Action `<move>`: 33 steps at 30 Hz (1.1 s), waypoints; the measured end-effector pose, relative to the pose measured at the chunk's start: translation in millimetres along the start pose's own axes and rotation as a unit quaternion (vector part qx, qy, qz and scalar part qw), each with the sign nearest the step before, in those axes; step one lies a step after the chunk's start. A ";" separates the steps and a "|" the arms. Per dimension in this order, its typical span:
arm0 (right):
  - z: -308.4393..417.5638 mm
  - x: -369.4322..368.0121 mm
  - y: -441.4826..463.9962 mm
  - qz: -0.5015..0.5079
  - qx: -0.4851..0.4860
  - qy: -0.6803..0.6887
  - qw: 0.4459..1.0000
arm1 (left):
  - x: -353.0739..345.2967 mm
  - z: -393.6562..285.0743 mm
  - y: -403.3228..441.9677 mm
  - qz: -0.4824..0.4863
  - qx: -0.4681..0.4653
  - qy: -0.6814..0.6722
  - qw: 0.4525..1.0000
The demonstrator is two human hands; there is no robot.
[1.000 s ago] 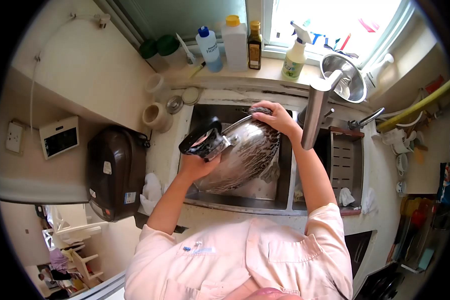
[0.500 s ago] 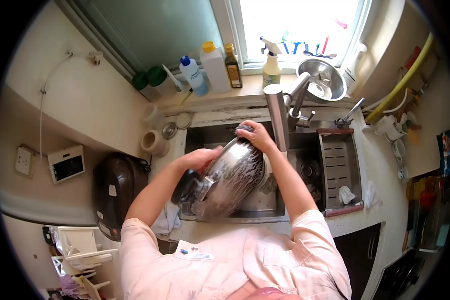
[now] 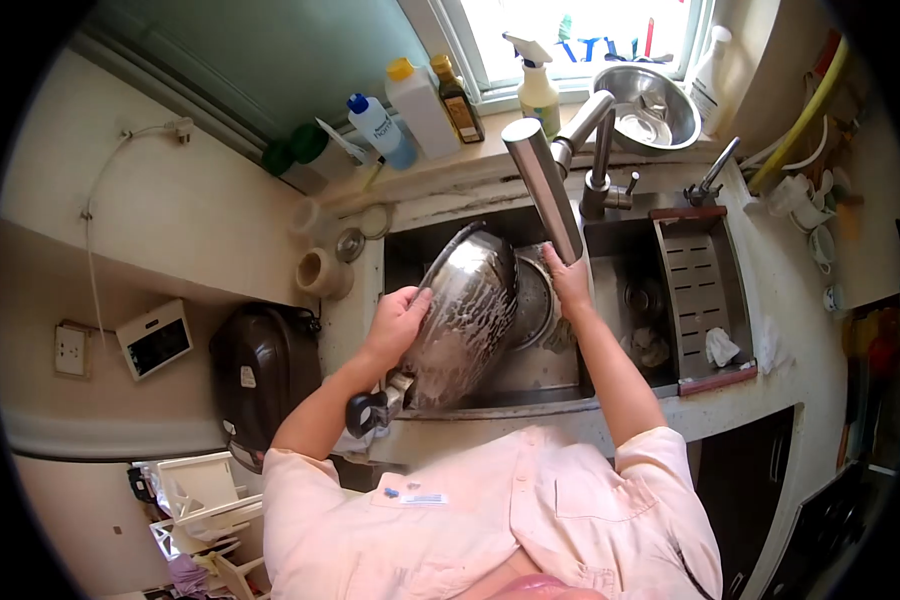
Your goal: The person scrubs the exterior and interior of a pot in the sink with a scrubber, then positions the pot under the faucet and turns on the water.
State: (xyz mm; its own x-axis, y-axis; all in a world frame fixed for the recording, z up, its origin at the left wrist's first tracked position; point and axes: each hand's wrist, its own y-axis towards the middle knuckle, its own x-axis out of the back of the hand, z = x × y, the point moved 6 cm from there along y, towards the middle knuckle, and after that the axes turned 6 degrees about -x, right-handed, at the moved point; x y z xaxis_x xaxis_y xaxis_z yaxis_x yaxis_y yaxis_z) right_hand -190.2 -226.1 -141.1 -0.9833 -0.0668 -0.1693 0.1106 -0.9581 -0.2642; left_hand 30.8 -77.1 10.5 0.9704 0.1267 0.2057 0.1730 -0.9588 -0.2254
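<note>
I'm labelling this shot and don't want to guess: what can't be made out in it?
All in the head view:
- Pan inside: hidden, turned away behind its own wall.
- Left hand fingertips: partly hidden by the pan.
- Right hand grip on the spout: hidden where they overlap.
- Round metal piece: partly covered by the pan.
- Spray bottle label: too small.

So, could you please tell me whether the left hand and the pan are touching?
Touching. The head view shows the left hand at the edge of the pan, thumb against the metal.
</note>
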 end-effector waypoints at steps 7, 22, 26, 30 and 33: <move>-26.7 -2.2 -23.9 0.042 -0.122 0.017 0.992 | 0.6 -20.1 -29.8 -0.078 -0.029 -0.098 0.992; -62.3 -53.8 10.0 0.261 -0.320 0.366 0.834 | 33.7 -49.6 -98.5 -0.064 -0.055 -0.010 0.996; -43.0 -76.8 22.4 0.221 -0.289 0.444 0.819 | 38.0 -58.1 -111.5 -0.033 -0.093 0.029 0.995; -56.3 -86.0 72.1 0.226 -0.273 0.392 0.849 | 50.9 -55.0 -117.4 -0.070 -0.124 0.079 0.987; 66.1 -85.8 36.0 0.225 -0.154 0.318 0.908 | 66.4 -48.5 -118.8 -0.118 -0.178 0.127 0.969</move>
State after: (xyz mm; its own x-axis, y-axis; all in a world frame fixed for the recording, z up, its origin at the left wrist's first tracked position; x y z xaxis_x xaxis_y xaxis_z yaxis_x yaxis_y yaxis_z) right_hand -111.4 -273.2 -73.3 -0.5564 -0.1636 -0.8147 0.6122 -0.7436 -0.2688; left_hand 66.5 32.9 97.1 0.8303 0.3299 0.4491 0.2725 -0.9434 0.1892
